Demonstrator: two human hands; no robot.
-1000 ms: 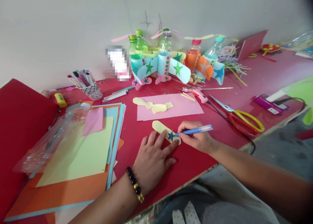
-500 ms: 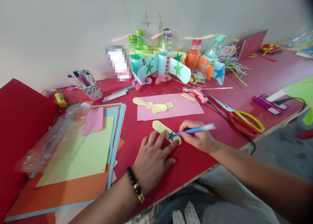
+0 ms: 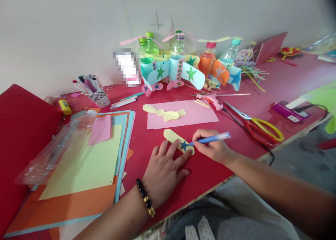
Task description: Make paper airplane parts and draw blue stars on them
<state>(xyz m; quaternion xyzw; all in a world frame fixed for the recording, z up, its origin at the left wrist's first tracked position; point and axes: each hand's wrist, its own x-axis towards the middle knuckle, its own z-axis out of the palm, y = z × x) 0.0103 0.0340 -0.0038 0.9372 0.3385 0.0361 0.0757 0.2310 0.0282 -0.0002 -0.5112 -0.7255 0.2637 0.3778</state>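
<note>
Red craft table (image 3: 207, 166) beneath a white wall (image 3: 52, 33): right-hand fingers (image 3: 200, 136) grip a blue marker (image 3: 214, 138), its tip at a blue star (image 3: 184, 146) on a pale yellow paper strip (image 3: 173, 138), which splayed left-hand fingers (image 3: 168, 154) hold flat against the tabletop.

1. Right of the right hand (image 3: 211, 147), a strip of red tabletop (image 3: 236, 142) runs to a black cable (image 3: 243, 128) and red-handled scissors (image 3: 262, 133).
2. Left of the left hand (image 3: 164, 173), a narrower strip ends at stacked coloured paper (image 3: 122, 152).
3. Ahead of both hands, flat pink card (image 3: 183, 115) can be passed over; beyond it, a hot glue gun (image 3: 210, 100) and paper-winged bottles (image 3: 177, 47) stand in the way.
</note>
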